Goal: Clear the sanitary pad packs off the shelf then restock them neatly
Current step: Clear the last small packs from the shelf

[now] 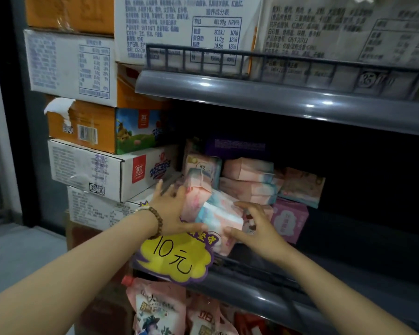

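On shelf [264, 298], pink-and-blue pad packs [218, 213]

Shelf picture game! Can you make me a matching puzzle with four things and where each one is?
Things:
1. bracelet
2. price sign
3. pink pack
4. purple pack

Places:
A. held between the left hand and the right hand
B. hanging on the front edge of the shelf
C. on the shelf, just right of the right hand
D. around the left wrist

Pairs: 1-D, 2-B, 3-A, 4-C
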### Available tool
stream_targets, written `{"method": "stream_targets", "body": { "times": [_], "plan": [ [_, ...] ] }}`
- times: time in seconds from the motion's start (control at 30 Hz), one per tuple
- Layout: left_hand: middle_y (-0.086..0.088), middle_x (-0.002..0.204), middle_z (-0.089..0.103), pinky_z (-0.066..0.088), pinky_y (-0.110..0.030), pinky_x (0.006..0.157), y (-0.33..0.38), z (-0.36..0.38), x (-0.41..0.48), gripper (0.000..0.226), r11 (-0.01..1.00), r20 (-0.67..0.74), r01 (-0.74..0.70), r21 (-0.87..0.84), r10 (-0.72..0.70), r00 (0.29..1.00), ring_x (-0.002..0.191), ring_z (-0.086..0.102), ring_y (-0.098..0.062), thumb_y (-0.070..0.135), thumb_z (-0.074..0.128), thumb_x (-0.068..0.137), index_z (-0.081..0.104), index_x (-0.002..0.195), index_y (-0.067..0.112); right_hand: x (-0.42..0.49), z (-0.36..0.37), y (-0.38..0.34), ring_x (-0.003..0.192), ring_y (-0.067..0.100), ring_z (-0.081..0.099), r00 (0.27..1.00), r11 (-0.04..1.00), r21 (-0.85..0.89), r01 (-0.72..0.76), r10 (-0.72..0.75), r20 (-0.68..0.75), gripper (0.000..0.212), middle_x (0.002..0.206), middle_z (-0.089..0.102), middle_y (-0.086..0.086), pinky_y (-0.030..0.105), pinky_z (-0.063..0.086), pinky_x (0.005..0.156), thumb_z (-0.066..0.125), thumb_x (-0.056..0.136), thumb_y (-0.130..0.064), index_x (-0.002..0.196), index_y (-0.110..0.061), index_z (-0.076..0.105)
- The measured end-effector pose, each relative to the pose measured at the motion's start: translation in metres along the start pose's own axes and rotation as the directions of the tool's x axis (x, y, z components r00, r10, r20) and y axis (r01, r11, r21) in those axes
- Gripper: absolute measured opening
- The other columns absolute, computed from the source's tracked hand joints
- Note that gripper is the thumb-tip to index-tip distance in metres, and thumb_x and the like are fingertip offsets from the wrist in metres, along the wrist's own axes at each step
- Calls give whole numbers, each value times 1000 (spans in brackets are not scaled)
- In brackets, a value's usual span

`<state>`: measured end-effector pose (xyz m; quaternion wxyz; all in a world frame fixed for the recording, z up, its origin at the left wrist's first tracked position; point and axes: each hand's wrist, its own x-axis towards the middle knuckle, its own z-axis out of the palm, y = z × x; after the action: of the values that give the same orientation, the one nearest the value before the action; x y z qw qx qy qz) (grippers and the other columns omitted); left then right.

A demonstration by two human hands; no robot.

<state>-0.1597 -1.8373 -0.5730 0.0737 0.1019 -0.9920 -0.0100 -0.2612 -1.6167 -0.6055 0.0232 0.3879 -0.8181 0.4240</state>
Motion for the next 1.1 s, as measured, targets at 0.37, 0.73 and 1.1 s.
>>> {"method": "stream_targets", "body": {
  "times": [0.37,0.73,1.1],
  "plan": [
    [-8,131,56,16,-39,116,74,2,4,127,975,-134,-120,-187,95,986,127,46,-23,80,57,64,-5,150,10,-54,-29,33,126,-10,29,998,996,91,-4,9,-55,70,142,26,-14,-3,27,94,72,75,-38,136,-37,37],
    [-7,140,46,44,-37,100,150,16,7,115,840,-236,-283,-463,191,953,122,49,-27,71,68,62,-1,148,41,-85,-83,60,125,5,38,977,978,156,-141,163,-137,106,136,32,-11,25,42,104,81,49,-67,138,-33,35],
    [1,108,33,28,-18,102,230,1,31,52,775,-222,-366,-515,292,930,118,42,-21,38,47,96,32,145,28,-132,-131,86,96,11,64,938,905,341,-256,318,-140,74,120,50,-18,16,54,69,80,64,-38,125,-40,38]
  ]
}}
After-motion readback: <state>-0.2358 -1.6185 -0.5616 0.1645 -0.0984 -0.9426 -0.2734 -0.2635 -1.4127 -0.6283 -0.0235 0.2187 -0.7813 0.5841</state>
